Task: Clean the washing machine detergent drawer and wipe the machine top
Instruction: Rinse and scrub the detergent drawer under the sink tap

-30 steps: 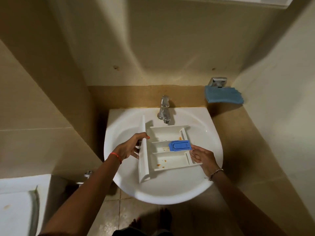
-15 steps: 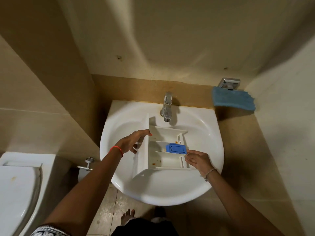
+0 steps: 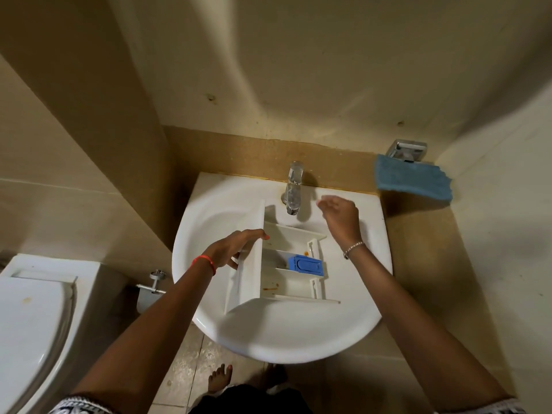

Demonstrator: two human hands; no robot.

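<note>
Detergent drawer (image 3: 276, 258), white plastic, three open compartments and a tall front panel: lies inside the white ceramic wash basin (image 3: 209, 234), panel end to the left, back end to the right, just below the spout. Orange-brown residue (image 3: 270, 288) marks the floor of the nearest compartment, with a smaller spot by the right wall.

Blue plastic rectangular insert (image 3: 306, 265): sits in the middle compartment, towards the right end.

Left hand (image 3: 236, 249): grips the front panel, thumb hooked over its top edge and fingers curled against its outer face. Red thread band (image 3: 206, 262) on the wrist.

Right hand (image 3: 340, 218): raised above the basin's back right, clear of the drawer and just right of the tap. Fingers loosely curled and holding nothing. The fingertips are blurred and appear not to touch the tap. Beaded bracelet (image 3: 354, 248) on the wrist.

Chrome pillar tap (image 3: 294, 186): stands upright at the back centre of the basin, spout over the drawer's far compartment.

Blue terry cloth (image 3: 413, 182): hangs from a chrome wall bracket (image 3: 406, 150), to the right of the basin.

White toilet (image 3: 30, 324): stands at the lower left, well apart from the basin. Chrome wall fitting (image 3: 155, 282) sits between the two.

Bare foot (image 3: 219, 379): on the beige tiled floor under the basin's front rim.
</note>
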